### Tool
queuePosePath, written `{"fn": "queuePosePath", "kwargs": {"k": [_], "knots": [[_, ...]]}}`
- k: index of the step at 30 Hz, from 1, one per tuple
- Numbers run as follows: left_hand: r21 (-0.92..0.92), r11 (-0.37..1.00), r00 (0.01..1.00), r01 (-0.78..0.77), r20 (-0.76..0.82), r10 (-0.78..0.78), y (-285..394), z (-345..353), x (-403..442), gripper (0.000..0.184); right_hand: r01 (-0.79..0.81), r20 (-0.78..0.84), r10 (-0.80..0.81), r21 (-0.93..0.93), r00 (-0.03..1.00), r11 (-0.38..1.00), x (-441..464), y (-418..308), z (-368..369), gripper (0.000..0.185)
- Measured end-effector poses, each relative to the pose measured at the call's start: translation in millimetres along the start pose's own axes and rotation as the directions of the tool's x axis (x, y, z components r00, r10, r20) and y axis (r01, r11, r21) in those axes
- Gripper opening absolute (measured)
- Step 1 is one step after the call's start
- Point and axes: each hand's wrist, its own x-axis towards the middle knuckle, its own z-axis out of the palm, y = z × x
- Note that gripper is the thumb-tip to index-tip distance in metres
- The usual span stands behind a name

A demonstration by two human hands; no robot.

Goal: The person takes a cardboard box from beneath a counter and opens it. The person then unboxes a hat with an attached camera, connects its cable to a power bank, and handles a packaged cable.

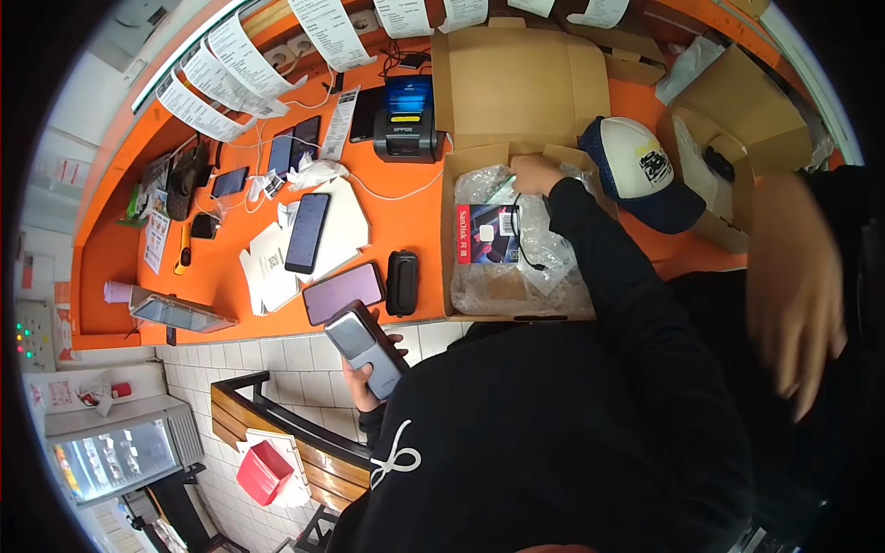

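Note:
My left hand (361, 380) grips a grey power bank (369, 348) with a dark glossy panel, just off the table's front edge. My right hand (535, 175) reaches into an open cardboard box (516, 152) lined with bubble wrap (553, 272). Its fingers are curled down against the wrap; whatever they hold is hidden. A black cable (518, 241) hangs below that hand. Next to it in the box lies a red and dark SanDisk package (489, 234). A pink-screened phone (344, 293) and a black case (402, 283) lie near my left hand.
Another person's blurred hand (797, 295) hangs at the right. A cap (636, 175) leans between the box and a second carton (737, 120). Behind stand a receipt printer (407, 120) and hanging receipts (332, 32). Several phones, including a dark one (307, 232), lie leftward.

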Motion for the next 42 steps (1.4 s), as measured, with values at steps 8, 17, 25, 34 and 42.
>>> {"fn": "queuePosePath", "kwargs": {"k": [8,17,25,34,42], "knots": [[-0.03,0.995,0.994,0.096,0.051,-0.094,-13.3,-33.6,-6.8,0.069,0.296,-0.193,-0.263,0.172,0.945,0.939,-22.2,15.6,-9.4,0.02],[-0.059,0.998,0.998,0.03,0.06,-0.027,-6.9,-8.9,5.8,0.073,0.207,-0.193,-0.174,0.162,0.966,0.965,-11.3,18.6,-2.8,0.024],[-0.025,0.997,0.997,-0.069,0.044,0.07,-0.9,-3.1,15.0,0.076,0.402,-0.348,-0.2,0.788,0.916,0.467,-109.6,-11.2,-96.1,0.008],[-0.036,0.999,0.987,0.04,0.157,-0.034,-4.6,2.5,28.8,0.075,0.715,-0.88,0.012,0.394,0.475,0.578,-164.5,-24.5,-117.6,0.007],[-0.108,0.981,0.947,0.16,0.299,-0.121,-15.9,30.4,57.5,0.069,0.546,-0.751,-0.121,0.348,0.649,0.762,-187.7,-16.4,-131.5,0.005]]}}
